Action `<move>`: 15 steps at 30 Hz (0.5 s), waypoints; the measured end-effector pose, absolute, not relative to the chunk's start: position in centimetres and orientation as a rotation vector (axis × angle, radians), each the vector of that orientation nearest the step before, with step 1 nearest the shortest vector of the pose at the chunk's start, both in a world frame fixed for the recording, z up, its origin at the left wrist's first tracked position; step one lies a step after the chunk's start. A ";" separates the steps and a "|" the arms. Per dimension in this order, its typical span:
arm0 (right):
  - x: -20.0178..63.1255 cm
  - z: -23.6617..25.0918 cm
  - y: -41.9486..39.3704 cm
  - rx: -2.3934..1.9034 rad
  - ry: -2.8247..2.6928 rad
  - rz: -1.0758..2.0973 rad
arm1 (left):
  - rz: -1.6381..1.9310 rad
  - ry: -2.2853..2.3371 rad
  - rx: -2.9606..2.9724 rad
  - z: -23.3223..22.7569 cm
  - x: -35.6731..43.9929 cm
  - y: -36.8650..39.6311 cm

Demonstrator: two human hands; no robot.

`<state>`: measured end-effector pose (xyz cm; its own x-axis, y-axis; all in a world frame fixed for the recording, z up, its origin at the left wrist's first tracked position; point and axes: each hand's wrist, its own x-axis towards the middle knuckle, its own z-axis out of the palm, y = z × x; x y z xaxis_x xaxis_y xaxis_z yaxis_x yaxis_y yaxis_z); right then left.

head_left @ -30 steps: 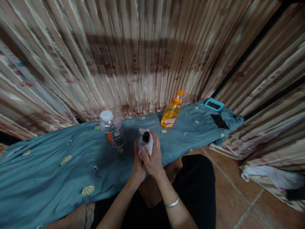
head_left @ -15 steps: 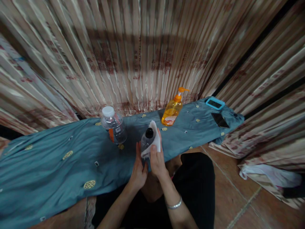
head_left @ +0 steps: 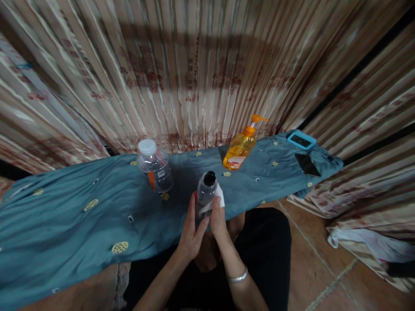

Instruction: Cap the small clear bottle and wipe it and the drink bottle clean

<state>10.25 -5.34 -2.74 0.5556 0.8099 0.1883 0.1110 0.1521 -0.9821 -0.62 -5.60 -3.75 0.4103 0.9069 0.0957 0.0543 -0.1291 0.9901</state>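
Partly hidden, the small clear bottle shows only its black cap and upper body; its base is lost behind the fingers, and whether it rests on anything cannot be told. It is smooth transparent plastic, rounded at the shoulder, and stands nearly upright, long axis vertical, cap pointing up and slightly away from the person. It sits at the near edge of the tabletop, just in front of the person's lap. The left hand cups its lower left side, fingers loosely curled around it. The right hand presses a crumpled white tissue against the bottle's right flank, thumb and fingers pinching the paper (a silver bangle circles that wrist). Behind, well apart, stand a wider clear bottle with a white lid and an orange pump dispenser on wrinkled teal cloth.
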 end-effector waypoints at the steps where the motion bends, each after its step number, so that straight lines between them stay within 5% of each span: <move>1: 10.7 -1.7 -5.0 -1.305 -0.867 0.612 | 0.937 0.888 1.524 -3.7 -0.4 -5.8; 7: 12.8 3.4 -2.4 -1.354 -0.773 0.664 | 0.953 0.901 1.490 -3.1 0.8 -6.6; 15: 12.0 2.4 -2.4 -1.385 -0.736 0.639 | 1.034 0.957 1.334 -2.3 3.5 -6.0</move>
<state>11.96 -2.40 2.38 0.6284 0.7732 0.0850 0.0241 0.0899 -0.9957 3.54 -5.96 -2.33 0.2826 0.9585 0.0389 -0.0352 -0.0301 0.9989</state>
